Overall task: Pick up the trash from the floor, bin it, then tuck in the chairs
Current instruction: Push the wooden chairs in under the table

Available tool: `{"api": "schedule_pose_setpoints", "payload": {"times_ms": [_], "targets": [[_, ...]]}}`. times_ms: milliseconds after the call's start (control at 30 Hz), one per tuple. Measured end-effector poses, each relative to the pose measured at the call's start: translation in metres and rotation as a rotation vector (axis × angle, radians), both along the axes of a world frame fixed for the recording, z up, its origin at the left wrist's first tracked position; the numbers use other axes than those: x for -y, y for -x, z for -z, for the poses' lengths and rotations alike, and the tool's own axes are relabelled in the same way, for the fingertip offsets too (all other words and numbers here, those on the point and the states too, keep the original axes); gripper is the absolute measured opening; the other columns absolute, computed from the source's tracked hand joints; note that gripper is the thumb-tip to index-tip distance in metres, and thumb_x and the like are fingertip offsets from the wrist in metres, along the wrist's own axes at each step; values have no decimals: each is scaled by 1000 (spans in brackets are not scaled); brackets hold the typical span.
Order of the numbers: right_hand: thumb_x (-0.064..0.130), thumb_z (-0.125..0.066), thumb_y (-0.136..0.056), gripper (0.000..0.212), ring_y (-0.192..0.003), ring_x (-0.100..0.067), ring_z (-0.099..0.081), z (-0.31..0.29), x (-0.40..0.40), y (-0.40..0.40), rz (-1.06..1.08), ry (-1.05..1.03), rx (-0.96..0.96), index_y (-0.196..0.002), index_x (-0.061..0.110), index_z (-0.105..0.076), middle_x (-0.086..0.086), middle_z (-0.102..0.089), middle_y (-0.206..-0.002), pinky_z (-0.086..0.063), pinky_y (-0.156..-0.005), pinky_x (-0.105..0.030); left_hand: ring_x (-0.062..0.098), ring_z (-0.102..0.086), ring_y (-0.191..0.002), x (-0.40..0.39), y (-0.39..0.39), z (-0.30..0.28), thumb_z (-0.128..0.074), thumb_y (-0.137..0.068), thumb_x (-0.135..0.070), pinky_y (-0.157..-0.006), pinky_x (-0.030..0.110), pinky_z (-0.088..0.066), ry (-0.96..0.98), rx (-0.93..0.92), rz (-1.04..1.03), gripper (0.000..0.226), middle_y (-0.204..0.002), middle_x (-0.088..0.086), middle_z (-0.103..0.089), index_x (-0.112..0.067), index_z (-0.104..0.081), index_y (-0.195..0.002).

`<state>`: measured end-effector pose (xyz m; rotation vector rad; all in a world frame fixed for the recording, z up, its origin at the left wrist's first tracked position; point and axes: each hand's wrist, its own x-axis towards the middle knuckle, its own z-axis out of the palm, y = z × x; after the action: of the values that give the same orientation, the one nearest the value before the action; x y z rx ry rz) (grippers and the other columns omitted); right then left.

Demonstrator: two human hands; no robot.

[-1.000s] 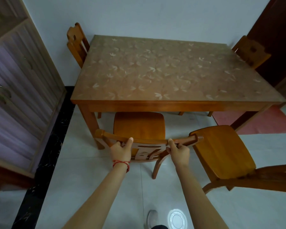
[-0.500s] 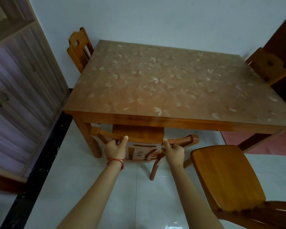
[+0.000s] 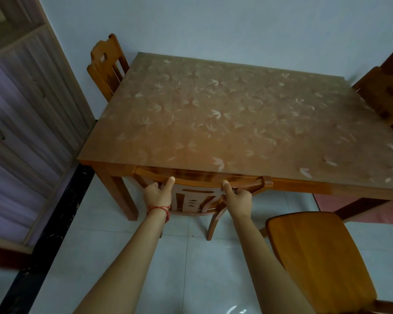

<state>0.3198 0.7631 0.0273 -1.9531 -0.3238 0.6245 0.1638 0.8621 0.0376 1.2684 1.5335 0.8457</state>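
at centre frame, low, we find the near chair (image 3: 197, 184) with its curved top rail right up against the front edge of the table (image 3: 213, 114); its seat is hidden underneath. the left hand (image 3: 158, 193) curls round the rail from below, thumb laid up on top, a red string bracelet (image 3: 159, 209) on the wrist. the right hand (image 3: 237, 197) grips the same rail further right, fingers wrapped over it, thumb pointing up along the wood. both hands are clamped on the rail, both arms stretched forward. at lower right a second chair (image 3: 315, 254) stands well out from the table, seat fully exposed (not tucked). a third chair (image 3: 107, 64) sits at the upper left, by the table's left side, and a fourth (image 3: 383, 94) at the right edge of frame. the table top has a pale leaf pattern. a cabinet (image 3: 21, 132) with ribbed purple doors fills the left side. the pale tiled floor (image 3: 123, 257) shows no trash that we can see.
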Motion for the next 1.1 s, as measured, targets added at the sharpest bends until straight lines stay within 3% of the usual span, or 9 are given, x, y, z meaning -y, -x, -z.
{"api": "schedule_pose_setpoints", "payload": {"times_ms": [67, 200, 367, 600, 800, 900, 1033, 1100], "targets": [[37, -60, -84, 39, -68, -24, -67, -1, -7, -6, -4, 7, -4, -77, -2, -65, -10, -67, -68, -51, -57, -27, 28, -55, -67, -7, -6, 0, -64, -80, -31, -65, 29, -40, 0, -3, -5, 41, -68, 17, -60, 7, -59, -68], [36, -61, -84, 44, -66, -27, -65, 3, -12, -10, 8, -17, 2, -74, -7, -64, -15, -67, -68, -52, -62, -33, 26, -53, -65, -10, -15, 5, -64, -80, -31, -65, 30, -39, -13, -2, -56, 37, -66, 14, -57, -1, -54, -59], [35, -61, -84, 35, -64, -22, -66, 6, -11, -12, -12, -26, 17, -64, 7, -60, -6, -65, -62, -52, -60, -28, 23, -52, -62, -9, -16, 9, -65, -79, -29, -65, 28, -37, -26, 11, -83, 34, -64, 11, -58, 0, -58, -63], [37, -60, -84, 40, -64, -22, -65, 6, -10, -11, -11, -28, 12, -74, -2, -65, -10, -67, -66, -50, -57, -26, 24, -52, -62, -10, -14, 9, -64, -80, -31, -65, 27, -37, -35, -3, -53, 36, -64, 12, -58, 0, -57, -63], [36, -58, -86, 33, -65, -19, -64, 1, -9, -10, -26, -14, -19, -74, 5, -63, -4, -64, -67, -43, -53, -22, 29, -56, -67, -9, -9, 4, -62, -81, -33, -66, 32, -42, 10, 5, -4, 43, -68, 19, -61, 9, -60, -70], [39, -57, -86, 34, -66, -18, -60, -5, -6, -6, -41, -6, -11, -69, 10, -58, -2, -60, -65, -43, -58, -26, 24, -51, -62, -4, -10, -1, -59, -84, -34, -65, 30, -37, 10, -9, 9, 40, -62, 8, -56, 4, -59, -72], [43, -53, -88, 41, -65, -22, -56, -13, -2, -1, -103, 48, 36, -67, 8, -54, -2, -55, -60, -42, -60, -28, 29, -54, -76, 9, -6, -9, -53, -88, -37, -68, 29, -34, -23, -75, 33, 43, -81, 18, -60, 6, -59, -91], [41, -49, -91, 38, -72, -25, -58, -14, 3, 2, -146, 69, 69, -76, 6, -56, -4, -57, -65, -45, -61, -30, 36, -58, -96, 17, -1, -9, -51, -89, -35, -73, 30, -36, -52, -120, 62, 43, -98, 25, -63, 5, -58, -103]]}}
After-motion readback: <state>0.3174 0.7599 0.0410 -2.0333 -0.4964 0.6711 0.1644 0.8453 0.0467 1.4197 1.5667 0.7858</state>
